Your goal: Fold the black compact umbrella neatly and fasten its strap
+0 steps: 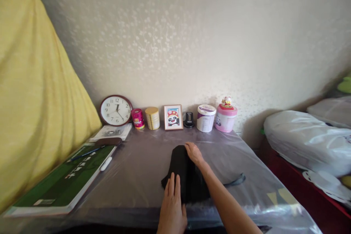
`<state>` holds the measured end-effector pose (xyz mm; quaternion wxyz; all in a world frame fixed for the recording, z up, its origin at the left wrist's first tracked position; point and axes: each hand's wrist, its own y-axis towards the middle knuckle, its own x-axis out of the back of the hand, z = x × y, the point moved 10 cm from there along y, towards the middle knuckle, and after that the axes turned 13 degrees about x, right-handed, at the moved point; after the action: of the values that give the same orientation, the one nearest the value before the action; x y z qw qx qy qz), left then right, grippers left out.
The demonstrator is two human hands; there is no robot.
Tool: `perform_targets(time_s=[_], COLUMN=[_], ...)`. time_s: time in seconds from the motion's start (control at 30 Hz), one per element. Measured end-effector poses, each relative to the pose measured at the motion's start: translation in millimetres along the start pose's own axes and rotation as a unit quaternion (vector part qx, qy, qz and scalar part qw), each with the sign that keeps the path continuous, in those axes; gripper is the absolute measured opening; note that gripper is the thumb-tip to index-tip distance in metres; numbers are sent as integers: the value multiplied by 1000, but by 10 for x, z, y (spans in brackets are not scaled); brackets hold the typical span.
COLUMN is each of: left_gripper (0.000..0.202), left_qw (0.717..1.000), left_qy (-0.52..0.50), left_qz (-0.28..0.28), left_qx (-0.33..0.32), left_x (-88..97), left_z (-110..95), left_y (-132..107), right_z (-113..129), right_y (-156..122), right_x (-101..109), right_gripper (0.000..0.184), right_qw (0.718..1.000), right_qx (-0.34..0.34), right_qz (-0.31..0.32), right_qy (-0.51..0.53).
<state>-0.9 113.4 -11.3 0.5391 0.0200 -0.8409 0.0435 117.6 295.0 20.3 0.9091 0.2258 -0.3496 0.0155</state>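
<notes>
A piece of black folded cloth (178, 168) lies on the plastic-covered table in front of me; its exact kind does not show. My left hand (173, 203) rests on its near left part, fingers stretched out flat. At the far edge, my right hand (194, 153) has its fingers bent and closed over the top right corner of the cloth. The right forearm crosses above the cloth's right side and hides part of it. A dark strap-like strip (236, 180) sticks out to the right beyond that forearm.
Along the wall stand a round clock (116, 110), a pink can (138, 119), a yellow tin (152, 118), a panda picture frame (173, 117), a black object (189, 120), and two tubs (206, 119). A green book (65, 175) lies left; white bags (307, 139) sit right of the table (131, 182).
</notes>
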Motion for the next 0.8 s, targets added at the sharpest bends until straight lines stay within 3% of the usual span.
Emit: perform_targets(time_s=[0.13,0.27,0.47,0.8], left_gripper=[76,74,76,74], left_qw=[1000,1000,999,1000], left_qy=[13,4,-1,24], left_qz=[-4,-13,-33,-7], left_qx=[-5,-5,12,19], left_x=[41,61,74,121], left_z=[-36,-31,7,-33], left_y=[-34,-45,-51,-66], right_z=[-381,-474,-376,11], right_y=[-334,-665,-860,-952], right_x=[375,452,322,228], right_gripper=[28,30,29,41], right_qw=[994,982,967,975], right_qx=[-97,-143,-170,-162], right_qz=[-36,-29,-21,24], right_qy=[35,118,189,152])
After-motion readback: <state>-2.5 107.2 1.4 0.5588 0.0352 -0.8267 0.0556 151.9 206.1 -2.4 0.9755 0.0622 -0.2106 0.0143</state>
